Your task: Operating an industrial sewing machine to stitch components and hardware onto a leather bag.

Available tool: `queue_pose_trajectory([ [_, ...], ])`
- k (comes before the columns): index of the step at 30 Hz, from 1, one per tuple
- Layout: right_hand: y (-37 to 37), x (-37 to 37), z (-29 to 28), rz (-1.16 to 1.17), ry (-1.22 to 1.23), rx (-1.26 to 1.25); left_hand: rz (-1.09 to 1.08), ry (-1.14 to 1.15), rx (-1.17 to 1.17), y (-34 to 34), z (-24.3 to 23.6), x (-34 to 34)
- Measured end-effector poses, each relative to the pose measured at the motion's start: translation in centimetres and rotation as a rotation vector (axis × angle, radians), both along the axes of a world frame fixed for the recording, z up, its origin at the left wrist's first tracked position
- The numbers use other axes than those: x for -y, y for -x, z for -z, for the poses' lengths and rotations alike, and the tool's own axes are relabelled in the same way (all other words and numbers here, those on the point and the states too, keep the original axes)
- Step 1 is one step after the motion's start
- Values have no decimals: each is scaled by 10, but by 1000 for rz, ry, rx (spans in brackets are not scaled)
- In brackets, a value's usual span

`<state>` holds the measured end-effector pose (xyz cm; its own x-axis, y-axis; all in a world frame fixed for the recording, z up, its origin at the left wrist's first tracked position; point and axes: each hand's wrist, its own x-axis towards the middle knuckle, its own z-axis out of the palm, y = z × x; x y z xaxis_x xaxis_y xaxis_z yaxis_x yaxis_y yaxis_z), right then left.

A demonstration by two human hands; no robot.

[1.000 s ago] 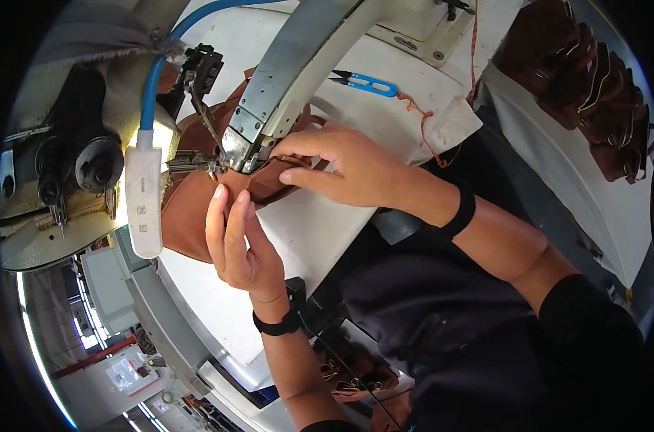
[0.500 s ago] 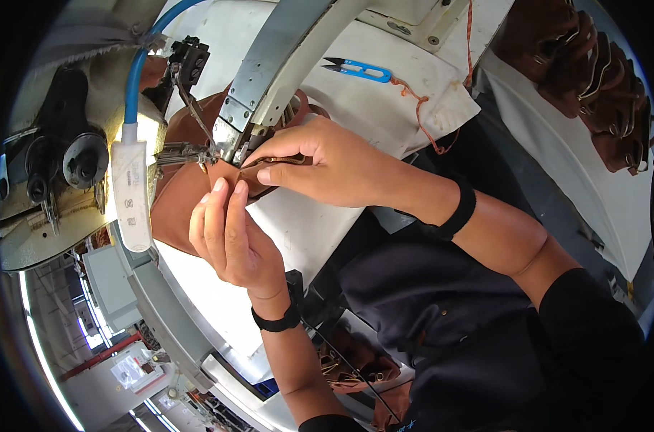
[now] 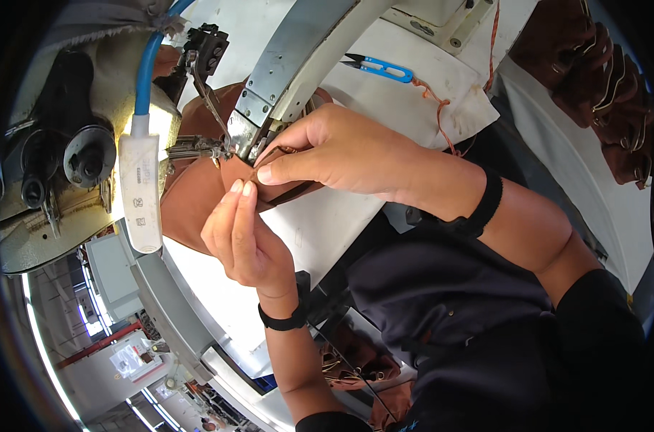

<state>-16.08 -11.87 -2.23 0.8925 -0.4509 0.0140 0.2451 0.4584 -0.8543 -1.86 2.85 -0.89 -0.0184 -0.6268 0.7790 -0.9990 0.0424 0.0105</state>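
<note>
Both hands at brown leather [image 3: 187,212] beneath the sewing machine [image 3: 266,97], toward ten o'clock from the view's middle.
The right hand [image 3: 374,155] grasps a folded leather edge, thumb against curled forefinger with hardly a gap; its other fingers are hidden. At its seven o'clock, the left hand [image 3: 244,248] has two fingertips [image 3: 248,189] close together, touching the leather just beside the right thumb; whether its thumb pinches from beneath, I cannot tell. Blue snips [image 3: 379,68] lie at the right hand's twelve o'clock.
</note>
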Motion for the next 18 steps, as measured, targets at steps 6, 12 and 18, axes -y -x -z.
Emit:
queue_pose_trajectory([
  [6,3,-16,0,260,404,-30,-212,-148,326,18,-4,-12],
  [12,-13,-34,10,557,414,195,-232,-208,246,25,5,-8],
  [18,-17,-38,15,534,432,103,-325,-259,266,35,18,-9],
])
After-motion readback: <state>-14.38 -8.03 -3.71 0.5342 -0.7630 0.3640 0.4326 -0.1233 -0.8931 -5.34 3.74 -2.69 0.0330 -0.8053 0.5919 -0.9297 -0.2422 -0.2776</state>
